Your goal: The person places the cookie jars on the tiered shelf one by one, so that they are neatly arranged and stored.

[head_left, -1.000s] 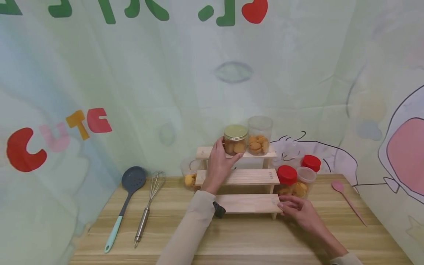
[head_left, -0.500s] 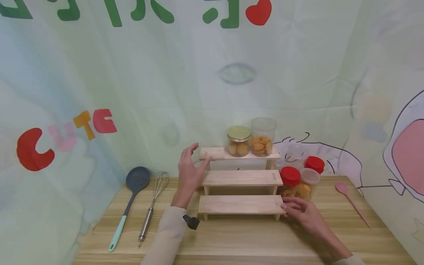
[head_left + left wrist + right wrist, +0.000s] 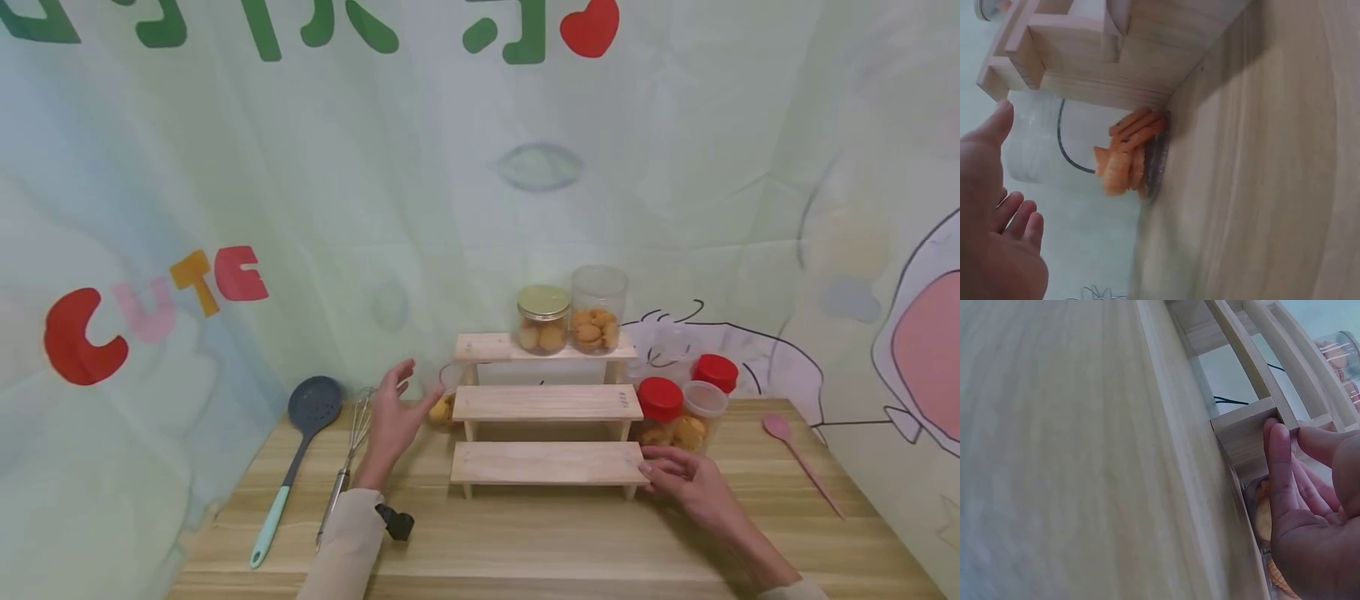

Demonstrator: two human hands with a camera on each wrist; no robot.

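Note:
A three-step wooden display rack stands at the back of the table. My left hand is held open left of it, thumb and fingers spread and nothing between them. Close to that hand, a clear jar of cookies stands beside the rack; the left wrist view shows its orange-brown cookies at the base. My right hand pinches the right end of the lowest step between thumb and fingers. On the top step sit a gold-lidded jar and a taller clear jar, both holding cookies.
Right of the rack stand a red-lidded jar, a clear-lidded jar and another red-lidded jar. A pink spoon lies at the right. A slotted turner and a whisk lie at the left.
My left hand has let go of the gold-lidded jar on the top step and moved left and down towards the jar beside the rack. My right hand stays at the lowest step.

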